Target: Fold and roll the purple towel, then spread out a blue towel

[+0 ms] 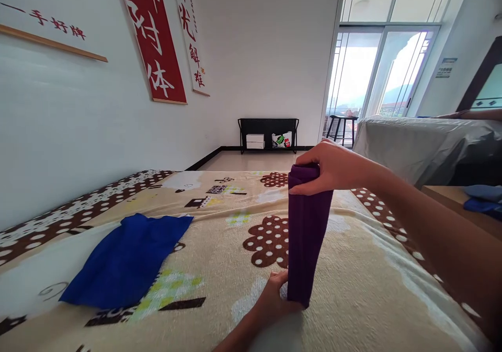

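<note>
A folded purple cloth (308, 237) stands upright as a narrow strip above the patterned blanket (212, 268). At its top edge, my right hand (329, 166) pinches the folds between thumb and fingers. My left hand (274, 299) holds the bottom end, with the thumb on the near left side and the other fingers mostly hidden behind the cloth. To the left, a blue cloth (129, 260) lies spread out on the blanket, slightly wrinkled and touched by neither hand.
Blue folded cloths (484, 197) rest on a brown surface at the right. Behind it is a table under a grey cover (423, 143), with another person's arm (478, 114) over it. A black rack (269, 127) and a stool (342, 127) stand farther back.
</note>
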Tool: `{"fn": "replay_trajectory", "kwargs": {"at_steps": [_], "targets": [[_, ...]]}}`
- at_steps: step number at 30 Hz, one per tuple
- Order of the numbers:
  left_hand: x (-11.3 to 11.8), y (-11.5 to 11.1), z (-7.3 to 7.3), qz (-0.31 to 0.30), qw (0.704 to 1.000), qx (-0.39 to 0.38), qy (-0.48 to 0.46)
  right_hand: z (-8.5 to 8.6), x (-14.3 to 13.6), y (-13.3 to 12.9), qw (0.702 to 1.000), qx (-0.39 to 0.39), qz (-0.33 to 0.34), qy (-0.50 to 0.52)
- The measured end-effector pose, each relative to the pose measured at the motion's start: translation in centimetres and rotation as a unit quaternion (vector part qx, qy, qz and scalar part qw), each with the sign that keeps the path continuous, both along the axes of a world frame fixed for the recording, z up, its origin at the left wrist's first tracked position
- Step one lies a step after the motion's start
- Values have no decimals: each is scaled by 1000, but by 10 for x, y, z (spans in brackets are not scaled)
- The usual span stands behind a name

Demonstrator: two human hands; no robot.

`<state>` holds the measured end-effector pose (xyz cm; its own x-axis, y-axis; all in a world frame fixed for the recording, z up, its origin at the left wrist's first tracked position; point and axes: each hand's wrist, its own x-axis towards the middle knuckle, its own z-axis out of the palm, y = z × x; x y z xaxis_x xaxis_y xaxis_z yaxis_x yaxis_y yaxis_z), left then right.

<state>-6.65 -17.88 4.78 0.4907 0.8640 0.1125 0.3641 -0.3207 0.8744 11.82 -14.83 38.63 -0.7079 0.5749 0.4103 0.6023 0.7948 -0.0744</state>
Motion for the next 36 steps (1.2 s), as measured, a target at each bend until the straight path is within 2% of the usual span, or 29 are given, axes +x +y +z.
{"fn": "replay_trajectory", "kwargs": {"at_steps": [4,6,11,14,17,20,22,26,28,30,31,33,36], "targets": [[-1,2,-3,-32,999,4,42,-1,7,0,999,-32,2,-26],[-2,3,-5,-29,998,-1,60,3,20,-2,998,-47,-20,-25],[-4,2,-6,-31,997,-9,74,15,84,-5,982,-89,-162,23],[-3,0,-4,-44,994,11,101,7,133,9,959,-113,-257,43],[-1,0,0,-53,989,20,134,-12,175,43,935,-148,-323,8],[-2,4,-4,-61,986,20,153,-23,208,92,912,-138,-383,-44],[-5,10,-15,-74,985,33,154,-18,225,126,896,-96,-431,-50],[-13,22,-48,-100,981,105,130,6,254,186,854,15,-519,-29],[-16,26,-62,-94,977,148,124,1,267,207,832,66,-551,-11],[-17,28,-68,-99,970,180,130,-28,277,218,812,100,-575,3],[-17,29,-69,-104,967,190,135,-52,280,220,805,107,-584,6],[-18,28,-66,-115,962,203,141,-117,282,213,795,97,-599,4],[-17,24,-59,-100,961,218,140,-237,278,185,778,43,-626,1]]}}
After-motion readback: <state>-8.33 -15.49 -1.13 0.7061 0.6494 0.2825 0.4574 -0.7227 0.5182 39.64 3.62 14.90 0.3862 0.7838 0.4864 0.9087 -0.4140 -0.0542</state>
